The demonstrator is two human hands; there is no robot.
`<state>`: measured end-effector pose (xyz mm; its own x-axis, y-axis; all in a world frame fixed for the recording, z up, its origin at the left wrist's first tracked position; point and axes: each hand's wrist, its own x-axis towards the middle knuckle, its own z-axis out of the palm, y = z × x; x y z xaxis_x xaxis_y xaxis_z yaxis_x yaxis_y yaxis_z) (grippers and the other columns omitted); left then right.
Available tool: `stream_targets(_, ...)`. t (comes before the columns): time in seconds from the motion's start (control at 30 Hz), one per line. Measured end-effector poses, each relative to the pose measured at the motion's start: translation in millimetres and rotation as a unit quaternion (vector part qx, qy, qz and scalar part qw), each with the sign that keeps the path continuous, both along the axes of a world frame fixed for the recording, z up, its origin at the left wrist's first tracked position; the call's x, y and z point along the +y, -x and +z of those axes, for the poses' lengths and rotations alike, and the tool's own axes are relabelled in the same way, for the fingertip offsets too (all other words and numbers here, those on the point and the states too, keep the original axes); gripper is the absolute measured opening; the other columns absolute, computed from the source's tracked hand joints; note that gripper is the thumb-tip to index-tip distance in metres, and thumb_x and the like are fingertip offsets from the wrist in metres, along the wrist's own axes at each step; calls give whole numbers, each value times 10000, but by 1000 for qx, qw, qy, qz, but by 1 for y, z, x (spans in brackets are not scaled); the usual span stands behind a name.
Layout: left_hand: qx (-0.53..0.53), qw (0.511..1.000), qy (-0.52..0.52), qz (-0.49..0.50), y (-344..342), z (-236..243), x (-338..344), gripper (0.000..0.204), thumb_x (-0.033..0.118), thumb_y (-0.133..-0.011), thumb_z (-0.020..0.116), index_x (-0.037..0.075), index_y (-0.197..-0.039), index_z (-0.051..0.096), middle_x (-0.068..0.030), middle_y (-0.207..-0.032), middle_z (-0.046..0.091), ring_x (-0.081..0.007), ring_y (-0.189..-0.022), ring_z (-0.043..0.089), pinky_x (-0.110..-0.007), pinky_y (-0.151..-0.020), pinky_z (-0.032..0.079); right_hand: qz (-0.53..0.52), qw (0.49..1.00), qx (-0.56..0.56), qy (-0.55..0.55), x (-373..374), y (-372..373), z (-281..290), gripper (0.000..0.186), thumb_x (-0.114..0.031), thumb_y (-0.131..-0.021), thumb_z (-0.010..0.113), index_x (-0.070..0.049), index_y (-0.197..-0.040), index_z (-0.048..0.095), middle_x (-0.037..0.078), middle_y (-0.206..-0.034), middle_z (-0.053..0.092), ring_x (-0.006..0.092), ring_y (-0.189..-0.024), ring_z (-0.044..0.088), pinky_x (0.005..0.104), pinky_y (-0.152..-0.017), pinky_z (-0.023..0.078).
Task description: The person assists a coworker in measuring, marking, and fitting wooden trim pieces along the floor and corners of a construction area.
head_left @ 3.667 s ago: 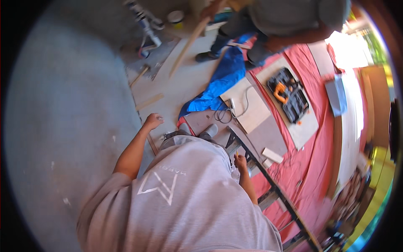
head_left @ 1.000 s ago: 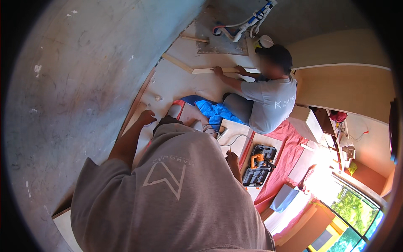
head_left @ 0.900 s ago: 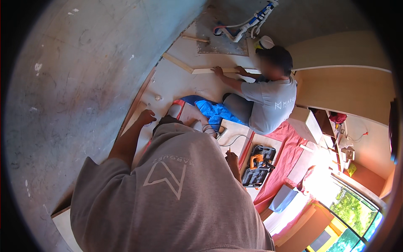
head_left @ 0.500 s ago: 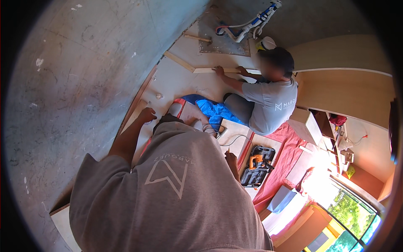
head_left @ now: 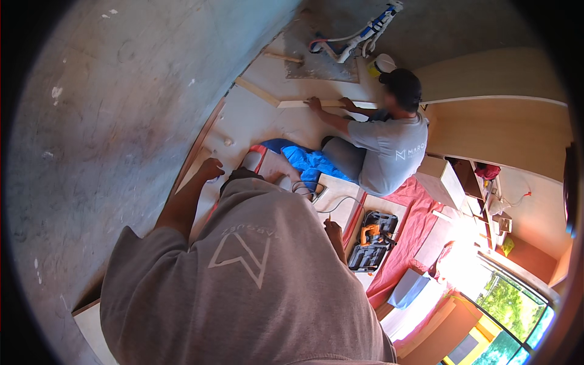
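Note:
My left hand is low over the pale floor on the left, near the wall's foot. Its fingers are curled; a small whitish patch shows beneath them, too small to name. On the other side of my grey shirt, my right hand grips a thin pencil-like tool with a yellowish tip pointing up. Ahead, a kneeling co-worker in a grey shirt rests both hands on a light wooden strip. Another wooden strip meets its left end at an angle.
A grey wall rises at left. An orange power drill lies in an open dark case, beside red cloth. A blue cloth and a cable are between us. A hammer, pipes and a bucket are beyond.
The view has shifted slightly. My left hand's fingers look more curled in. The co-worker's head has turned a little away, with both hands still on the strip. My right hand keeps its grip.

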<state>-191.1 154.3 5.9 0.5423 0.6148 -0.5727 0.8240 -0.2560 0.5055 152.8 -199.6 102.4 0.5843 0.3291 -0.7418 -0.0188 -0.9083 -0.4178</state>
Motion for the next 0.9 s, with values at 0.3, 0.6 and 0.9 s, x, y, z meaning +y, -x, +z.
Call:
stream_targets(0.3, -3, 1000, -6, 28, -4, 9, 1, 306, 252, -533, 682, 58, -761, 617, -144, -851, 579, -276, -855, 529, -334, -766, 418, -32, 999, 18, 13, -12, -6, -19, 357, -360, -801, 463, -18, -829, 562, 64, -556, 555, 113, -419, 503, 238, -355, 383)
stream_targets(0.6, -16, 1000, -4, 7, 3, -18, 3, 305, 254, -536, 682, 50, -749, 607, -138, -841, 573, -275, -858, 528, -332, -775, 414, -16, 999, -3, 32, -6, -2, 0, 346, -355, -807, 459, -25, -818, 564, 55, -545, 546, 108, -413, 500, 230, -350, 377)
stream_targets(0.9, -25, 1000, 9, 12, 2, -50, -12, 338, 312, -556, 664, 43, -756, 618, -152, -819, 587, -286, -804, 557, -355, -732, 437, -9, 997, -14, 80, -4, -1, 33, 332, -346, -802, 467, -27, -810, 560, 50, -550, 546, 96, -413, 495, 224, -350, 369)
